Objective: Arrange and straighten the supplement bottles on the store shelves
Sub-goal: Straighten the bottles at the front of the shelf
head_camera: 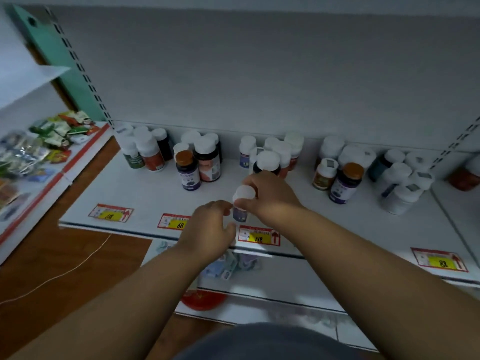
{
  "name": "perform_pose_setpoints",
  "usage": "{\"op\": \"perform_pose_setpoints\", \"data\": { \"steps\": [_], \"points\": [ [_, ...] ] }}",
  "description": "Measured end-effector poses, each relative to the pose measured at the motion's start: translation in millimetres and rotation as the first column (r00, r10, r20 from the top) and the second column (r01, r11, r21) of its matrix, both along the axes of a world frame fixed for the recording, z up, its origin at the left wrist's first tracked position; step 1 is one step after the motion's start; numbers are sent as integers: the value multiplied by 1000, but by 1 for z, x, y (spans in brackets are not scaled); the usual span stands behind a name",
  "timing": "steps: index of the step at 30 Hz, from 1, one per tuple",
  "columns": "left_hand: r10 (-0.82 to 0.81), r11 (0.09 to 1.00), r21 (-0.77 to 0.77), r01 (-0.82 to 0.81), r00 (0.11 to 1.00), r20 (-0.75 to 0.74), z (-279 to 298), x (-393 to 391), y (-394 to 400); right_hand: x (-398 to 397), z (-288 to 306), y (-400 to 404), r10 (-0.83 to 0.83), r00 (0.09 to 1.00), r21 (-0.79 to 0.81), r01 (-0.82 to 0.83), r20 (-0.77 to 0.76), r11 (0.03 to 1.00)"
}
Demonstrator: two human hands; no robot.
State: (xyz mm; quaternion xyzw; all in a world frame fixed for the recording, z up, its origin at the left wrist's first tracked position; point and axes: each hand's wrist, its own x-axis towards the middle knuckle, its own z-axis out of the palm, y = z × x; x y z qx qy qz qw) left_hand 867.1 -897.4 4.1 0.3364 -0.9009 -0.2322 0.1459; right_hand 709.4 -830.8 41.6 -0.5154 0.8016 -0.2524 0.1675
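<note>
Supplement bottle, white-capped, purple label, upright near white shelf front edge, gripped at cap by right hand, left hand fingertips curled against its side; wooden floor below.

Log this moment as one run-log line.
right hand grips small bottle | left hand beside it | shelf front

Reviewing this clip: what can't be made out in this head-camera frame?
- Held bottle: label blurred, partly hidden by right hand and left hand.
- Lower shelf: its items hidden behind both forearms.
- Price tags: small print unreadable.
- Red-brown bottle: cut off by right edge.
</note>
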Motion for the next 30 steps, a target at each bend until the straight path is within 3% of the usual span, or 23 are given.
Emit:
{"op": "perform_pose_setpoints", "data": {
  "steps": [9, 14, 18, 23, 27, 30],
  "points": [
    [-203, 979, 22, 203, 979, -4, -6, 11, -38, 13, -1, -15, -70, 997, 55, 68, 20, 996],
    [-222, 975, -28, 221, 972, -76, 5, 17, -31, 22, 0, -7, -71, 997, 64, 69, 29, 996],
    [-282, 959, -84, 270, 937, -205, 31, 7, -16, 24, 12, 14, -138, 988, -115, 131, -61, 985],
    [-365, 931, -116, 347, 888, -278, 51, -30, 15, 1, 38, 70, -299, 940, -396, 214, -164, 893],
    [-438, 898, -115, 424, 841, -317, 58, -77, 57, -37, 49, 127, -422, 897, -440, 327, -134, 836],
    [-449, 893, -131, 431, 826, -340, 58, -120, 92, -71, 49, 171, -443, 887, -371, 370, -131, 852]
  ]
}}
